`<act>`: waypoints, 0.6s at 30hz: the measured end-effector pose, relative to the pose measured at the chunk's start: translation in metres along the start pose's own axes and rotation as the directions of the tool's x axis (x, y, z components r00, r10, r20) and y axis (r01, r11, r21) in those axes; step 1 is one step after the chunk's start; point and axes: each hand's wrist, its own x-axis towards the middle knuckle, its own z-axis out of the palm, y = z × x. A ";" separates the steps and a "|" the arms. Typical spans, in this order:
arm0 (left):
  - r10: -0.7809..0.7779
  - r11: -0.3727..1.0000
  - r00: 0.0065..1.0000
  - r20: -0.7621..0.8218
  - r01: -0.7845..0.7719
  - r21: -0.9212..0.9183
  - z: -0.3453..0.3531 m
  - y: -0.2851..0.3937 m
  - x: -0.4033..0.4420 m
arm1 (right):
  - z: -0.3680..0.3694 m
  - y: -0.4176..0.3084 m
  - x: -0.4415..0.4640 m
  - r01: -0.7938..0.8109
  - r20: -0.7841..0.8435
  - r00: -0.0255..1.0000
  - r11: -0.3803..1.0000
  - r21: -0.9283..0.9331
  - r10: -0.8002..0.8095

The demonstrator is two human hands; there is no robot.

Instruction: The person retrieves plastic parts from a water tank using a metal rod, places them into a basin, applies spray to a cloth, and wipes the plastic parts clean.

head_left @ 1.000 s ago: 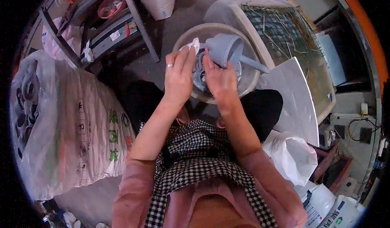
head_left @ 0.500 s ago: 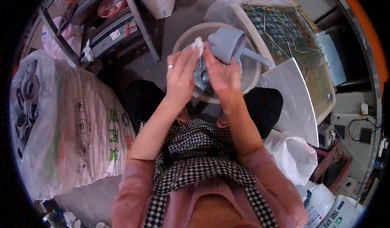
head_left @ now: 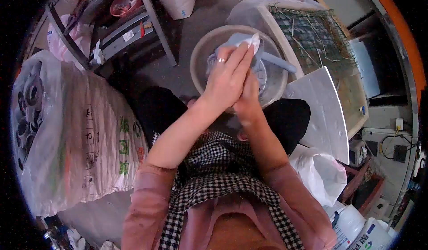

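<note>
My left hand (head_left: pixel 228 74) is closed with a white cloth (head_left: pixel 254 42) in its fingers, the cloth's tip sticking out past the fingertips. It presses the cloth against a grey plastic part with a round cup-like body and a long tube-like arm (head_left: pixel 278 62). Lower and to the right, my right hand (head_left: pixel 248 96) supports that grey part; its fingers are mostly covered by my left hand and the part. Both hands are above a round translucent tub (head_left: pixel 194 63) between my knees, with more grey pieces inside it.
A large plastic sack (head_left: pixel 98 129) of grey ring-shaped parts stands on the left. A metal rack (head_left: pixel 158 25) is behind it. To the right are a white board (head_left: pixel 318 112), an open white bag (head_left: pixel 323 176) and a trough with green netting (head_left: pixel 307 36).
My left hand and the cloth have moved right, onto the grey part. The part's cup-like body, plainly visible before, is now largely covered by my hands.
</note>
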 end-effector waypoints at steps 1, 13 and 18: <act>0.019 0.997 0.999 0.028 -0.021 0.068 0.002 0.000 0.002 | -0.003 0.003 -0.003 0.286 0.203 0.950 0.926 -0.247 -0.239; 0.070 0.989 0.996 0.056 -0.076 0.125 -0.003 -0.006 -0.017 | 0.020 -0.004 -0.001 0.050 0.006 0.999 0.994 -0.102 -0.049; -0.238 0.971 0.966 -0.098 0.237 -0.021 0.002 -0.026 -0.030 | -0.009 0.012 0.017 -0.034 0.267 0.962 0.997 -0.068 0.051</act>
